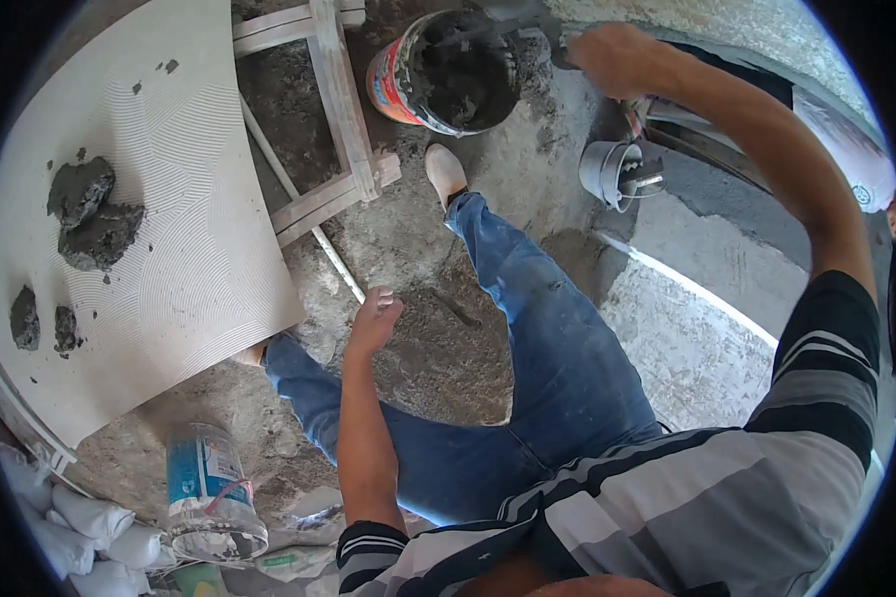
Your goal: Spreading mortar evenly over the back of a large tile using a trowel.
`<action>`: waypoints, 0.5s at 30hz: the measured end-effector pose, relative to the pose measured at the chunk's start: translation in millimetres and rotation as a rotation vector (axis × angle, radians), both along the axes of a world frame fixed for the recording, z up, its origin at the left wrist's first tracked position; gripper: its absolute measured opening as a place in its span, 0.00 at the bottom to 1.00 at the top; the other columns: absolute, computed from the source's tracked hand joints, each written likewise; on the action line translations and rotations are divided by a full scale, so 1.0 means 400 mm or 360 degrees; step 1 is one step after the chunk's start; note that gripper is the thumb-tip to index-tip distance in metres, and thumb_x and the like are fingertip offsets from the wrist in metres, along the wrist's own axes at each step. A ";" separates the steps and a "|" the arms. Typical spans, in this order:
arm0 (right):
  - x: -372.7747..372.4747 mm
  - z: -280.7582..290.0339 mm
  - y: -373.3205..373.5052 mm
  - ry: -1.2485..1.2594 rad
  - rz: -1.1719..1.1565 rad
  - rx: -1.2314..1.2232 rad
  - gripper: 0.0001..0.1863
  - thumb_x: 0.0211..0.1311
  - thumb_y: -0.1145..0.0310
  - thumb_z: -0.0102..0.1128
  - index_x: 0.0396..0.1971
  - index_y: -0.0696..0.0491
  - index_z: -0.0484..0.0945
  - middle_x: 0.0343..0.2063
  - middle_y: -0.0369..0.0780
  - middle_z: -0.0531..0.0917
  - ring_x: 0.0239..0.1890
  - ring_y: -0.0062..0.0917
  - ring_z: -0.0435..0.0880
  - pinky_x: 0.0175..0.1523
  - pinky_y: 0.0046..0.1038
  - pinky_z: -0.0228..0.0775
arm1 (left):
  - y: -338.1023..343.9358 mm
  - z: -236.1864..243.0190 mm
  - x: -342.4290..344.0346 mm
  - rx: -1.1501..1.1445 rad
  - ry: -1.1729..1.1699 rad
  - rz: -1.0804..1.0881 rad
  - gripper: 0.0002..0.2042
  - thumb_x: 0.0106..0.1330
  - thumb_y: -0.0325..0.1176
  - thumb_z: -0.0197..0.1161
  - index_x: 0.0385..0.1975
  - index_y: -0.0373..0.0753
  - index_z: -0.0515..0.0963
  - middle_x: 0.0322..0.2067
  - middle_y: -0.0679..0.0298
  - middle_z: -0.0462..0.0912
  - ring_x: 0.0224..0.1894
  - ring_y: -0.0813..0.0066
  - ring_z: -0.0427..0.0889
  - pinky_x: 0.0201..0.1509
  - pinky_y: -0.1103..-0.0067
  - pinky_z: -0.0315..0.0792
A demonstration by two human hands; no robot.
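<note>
Rough gray floor (438, 343) holds a bucket (393, 85) of gray mud (458, 88), likely set close so the right hand (612, 62), gripping a tool (550, 36), can reach. The left hand (375, 320) looks curled beside a white stick (338, 264); I can't tell if it's gripping.

Right hand (612, 62) holds a tool (551, 40) (blurred) at the bucket (388, 85); left hand (376, 320) hangs beside a pole (336, 259).

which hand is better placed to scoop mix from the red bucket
The right hand, likely: it grips a dark tool reaching over the red bucket, while the left hand hangs well away from it.
</note>
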State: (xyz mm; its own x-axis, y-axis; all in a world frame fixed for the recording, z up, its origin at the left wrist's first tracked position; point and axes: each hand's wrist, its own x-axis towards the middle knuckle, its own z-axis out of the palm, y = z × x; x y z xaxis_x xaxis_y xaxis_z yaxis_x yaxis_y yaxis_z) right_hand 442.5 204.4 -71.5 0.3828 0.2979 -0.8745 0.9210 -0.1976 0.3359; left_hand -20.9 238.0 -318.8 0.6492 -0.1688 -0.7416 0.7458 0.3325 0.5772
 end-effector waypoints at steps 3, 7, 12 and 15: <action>-0.073 0.076 0.015 0.0096 -0.0058 0.0135 0.12 0.54 0.66 0.50 0.30 0.62 0.71 0.27 0.52 0.78 0.34 0.42 0.79 0.41 0.40 0.70 | -0.004 -0.003 0.004 0.0021 0.0022 -0.0030 0.21 0.59 0.38 0.58 0.48 0.32 0.65 0.43 0.50 0.74 0.44 0.66 0.75 0.48 0.74 0.68; -0.169 -0.014 -0.053 0.0866 -0.0608 0.0072 0.22 0.57 0.55 0.47 0.32 0.63 0.69 0.31 0.56 0.76 0.37 0.47 0.76 0.44 0.43 0.66 | -0.017 -0.001 0.025 -0.0033 0.0010 -0.0144 0.22 0.59 0.39 0.57 0.50 0.33 0.65 0.44 0.50 0.74 0.44 0.65 0.75 0.49 0.74 0.69; -0.188 -0.081 -0.156 0.0673 -0.0861 0.0203 0.23 0.56 0.53 0.48 0.33 0.64 0.69 0.30 0.54 0.76 0.35 0.47 0.77 0.43 0.41 0.67 | -0.024 -0.012 0.041 -0.0115 0.0019 -0.0064 0.23 0.59 0.39 0.57 0.51 0.33 0.65 0.45 0.50 0.73 0.45 0.64 0.75 0.49 0.74 0.68; -0.164 0.008 -0.127 0.0513 -0.1347 0.0252 0.22 0.57 0.55 0.49 0.32 0.63 0.69 0.28 0.53 0.76 0.33 0.47 0.77 0.43 0.40 0.67 | -0.015 0.012 0.045 -0.0086 0.0023 -0.0125 0.22 0.59 0.39 0.57 0.50 0.33 0.65 0.45 0.50 0.73 0.45 0.64 0.75 0.49 0.74 0.68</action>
